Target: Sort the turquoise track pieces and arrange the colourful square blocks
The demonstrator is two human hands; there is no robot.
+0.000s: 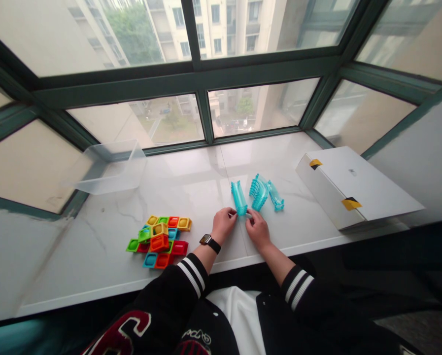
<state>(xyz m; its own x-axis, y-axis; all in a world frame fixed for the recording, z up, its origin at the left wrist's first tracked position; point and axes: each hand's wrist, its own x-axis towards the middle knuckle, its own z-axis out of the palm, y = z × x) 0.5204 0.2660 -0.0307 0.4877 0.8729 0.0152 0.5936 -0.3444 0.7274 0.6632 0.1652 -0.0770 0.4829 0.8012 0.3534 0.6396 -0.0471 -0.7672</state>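
A straight, translucent teal toy track piece (239, 197) lies on the white marbled sill, its near end between my two hands. My left hand (225, 222), with a dark watch on the wrist, pinches the near left corner of that piece. On the other side, my right hand (256, 228) has its thumb and fingertips closed at the near right corner. Just right of it lie a curved teal track piece (258, 193) and a narrower teal piece (276, 196), both apart from my fingers.
Several coloured square toy blocks (158, 242) are heaped at the left. A clear plastic bin (112, 185) stands behind them by the window. A white box (361, 185) with yellow-black tape sits at the right. The front edge of the sill (95, 291) runs close to my body.
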